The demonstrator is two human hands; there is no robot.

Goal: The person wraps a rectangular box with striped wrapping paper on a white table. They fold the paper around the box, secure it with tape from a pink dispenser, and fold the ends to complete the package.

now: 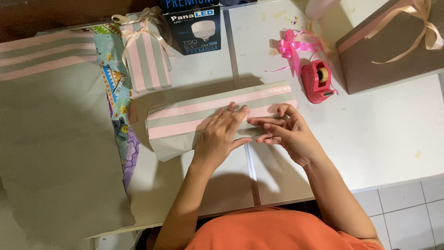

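The half-wrapped box (217, 113), covered in grey paper with pink stripes, lies across the middle of the white surface (384, 134); the left hand (219, 134) presses flat on its near flap, fingers spread, grasping nothing; the right hand (286, 132) pinches the paper edge just beside it, fingers bent on the fold. The likely trouble is the flap springing open if either hand lifts, since no tape seems to hold the seam; the pink tape dispenser (317, 81) sits to the far right, apart from both hands, so reaching it means freeing one. A hard pinch could crease or tear the thin paper; the loose left end (169, 148) may sag unevenly.
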